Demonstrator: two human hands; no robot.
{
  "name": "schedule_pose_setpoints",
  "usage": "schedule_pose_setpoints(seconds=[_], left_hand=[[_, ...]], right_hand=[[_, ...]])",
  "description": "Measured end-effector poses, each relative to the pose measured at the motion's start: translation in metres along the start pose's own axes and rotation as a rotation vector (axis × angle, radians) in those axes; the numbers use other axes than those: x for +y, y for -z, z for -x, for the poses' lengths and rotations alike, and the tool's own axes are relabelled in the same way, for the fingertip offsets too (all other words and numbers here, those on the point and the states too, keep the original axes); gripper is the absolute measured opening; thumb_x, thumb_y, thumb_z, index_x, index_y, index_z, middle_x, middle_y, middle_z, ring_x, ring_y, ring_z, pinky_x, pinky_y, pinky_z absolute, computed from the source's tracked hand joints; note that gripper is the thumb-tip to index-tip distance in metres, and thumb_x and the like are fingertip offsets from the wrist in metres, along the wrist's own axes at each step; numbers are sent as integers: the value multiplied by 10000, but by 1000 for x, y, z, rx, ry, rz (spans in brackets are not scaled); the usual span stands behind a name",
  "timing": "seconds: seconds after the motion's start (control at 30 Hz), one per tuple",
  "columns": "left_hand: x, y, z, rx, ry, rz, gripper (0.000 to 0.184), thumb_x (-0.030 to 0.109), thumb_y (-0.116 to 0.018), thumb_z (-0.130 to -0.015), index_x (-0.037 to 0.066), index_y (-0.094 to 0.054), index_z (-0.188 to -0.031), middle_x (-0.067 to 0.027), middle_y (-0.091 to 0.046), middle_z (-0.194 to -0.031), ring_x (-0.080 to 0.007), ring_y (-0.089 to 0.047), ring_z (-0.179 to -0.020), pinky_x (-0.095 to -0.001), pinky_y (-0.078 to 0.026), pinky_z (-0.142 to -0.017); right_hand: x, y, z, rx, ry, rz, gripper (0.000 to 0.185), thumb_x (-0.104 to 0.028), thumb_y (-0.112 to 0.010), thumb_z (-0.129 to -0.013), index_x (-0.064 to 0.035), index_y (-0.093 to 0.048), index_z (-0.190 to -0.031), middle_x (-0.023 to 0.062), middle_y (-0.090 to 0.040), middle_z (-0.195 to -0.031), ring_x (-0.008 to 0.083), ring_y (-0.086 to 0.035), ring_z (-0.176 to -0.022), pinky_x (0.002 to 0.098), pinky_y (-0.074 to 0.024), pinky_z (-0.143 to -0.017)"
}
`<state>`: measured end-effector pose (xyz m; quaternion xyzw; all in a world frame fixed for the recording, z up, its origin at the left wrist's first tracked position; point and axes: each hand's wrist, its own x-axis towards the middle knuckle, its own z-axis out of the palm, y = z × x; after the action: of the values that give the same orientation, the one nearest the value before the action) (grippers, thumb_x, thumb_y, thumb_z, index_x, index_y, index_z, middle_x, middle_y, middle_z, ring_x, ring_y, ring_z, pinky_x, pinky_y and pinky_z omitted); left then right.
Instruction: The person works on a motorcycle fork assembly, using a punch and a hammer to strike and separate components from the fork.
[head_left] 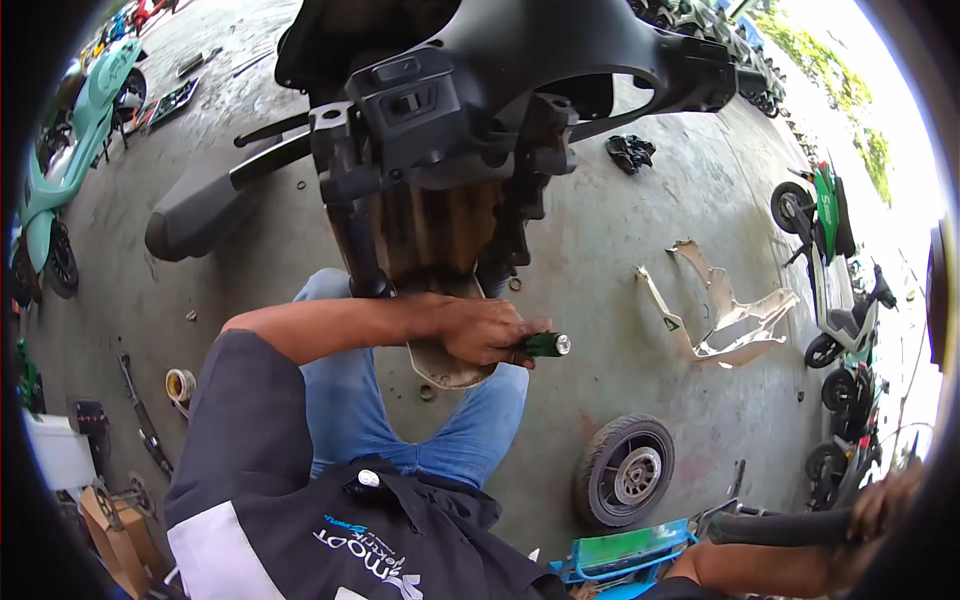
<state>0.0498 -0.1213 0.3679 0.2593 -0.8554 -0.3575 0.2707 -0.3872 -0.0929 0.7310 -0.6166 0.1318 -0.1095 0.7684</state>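
My left hand (482, 330) is closed around a green cylindrical object (545, 345) with a bright round metal end pointing right. The hand is over a pale cover (447, 368) below the black front part (410, 95) of a partly dismantled scooter. Black fork legs (355, 235) stand on either side of a brownish inner panel (425, 225). My right hand (885, 510), blurred at the lower right edge, is beside a long black padded part (780, 527); its fingers and any grip are unclear.
A loose wheel (625, 472) and a cream body panel (720, 310) lie on the floor at right. A blue and green stool-like item (625, 548) is at the lower right. Scooters (90, 140) stand left and right. A tape roll (180, 385) and a shock absorber (145, 415) lie left.
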Motion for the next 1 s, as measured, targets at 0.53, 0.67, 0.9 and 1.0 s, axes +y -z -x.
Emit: schedule_pose_setpoints(seconds=[0.53, 0.67, 0.9, 1.0], left_hand=[[-14, 12, 24, 48, 198, 43, 405, 284, -606, -987, 4, -420, -1212, -175, -613, -894, -321, -625, -863, -412, -479, -800], [-17, -1, 19, 176, 191, 446, 458, 397, -616, -970, 20, -437, -1160, -77, -560, -910, -175, -552, -822, -357, -469, -764], [-24, -8, 17, 201, 182, 581, 495, 461, -616, -951, 35, -408, -1094, -74, -472, -798, -139, -444, -714, -318, -450, -711], [-23, -10, 16, 186, 165, 527, 514, 486, -622, -941, 41, -403, -1079, -72, -465, -785, -137, -440, -709, -313, -441, -689]], right_hand=[[340, -6, -55, 1439, -589, -39, 616, -679, -452, -957, -86, -471, -793, -6, -383, -539, 102, -363, -340, 272, -302, -319], [406, -2, -48, 1415, -678, -10, 408, -453, -614, -959, -68, -518, -866, -19, -400, -563, 100, -403, -379, 266, -329, -347], [626, -18, -10, 1271, -951, 189, 265, -134, -601, -897, 62, -569, -1073, 87, -566, -637, 194, -584, -477, 370, -475, -429], [667, -38, 3, 1251, -1004, -126, 227, -138, -588, -909, 62, -578, -1016, 83, -554, -627, 191, -566, -459, 364, -473, -414]])
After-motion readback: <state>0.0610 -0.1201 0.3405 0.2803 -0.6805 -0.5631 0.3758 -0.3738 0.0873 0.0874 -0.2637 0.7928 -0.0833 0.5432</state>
